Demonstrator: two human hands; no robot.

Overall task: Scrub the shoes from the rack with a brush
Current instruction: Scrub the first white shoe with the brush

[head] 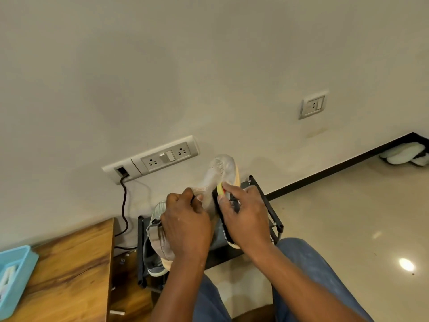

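The wooden table (69, 270) crowds the left side, with the shoe rack (267, 205) tight against the far wall (209, 77). On the right, open floor (348, 217) leaves room.

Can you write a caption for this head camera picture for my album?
Left hand holds a grey knit shoe while right hand scrubs it with a black brush.

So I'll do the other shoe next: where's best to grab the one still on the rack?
Probably by the heel collar of the second shoe, reaching down from above: its opening faces up on the rack, with its toe toward the wall.
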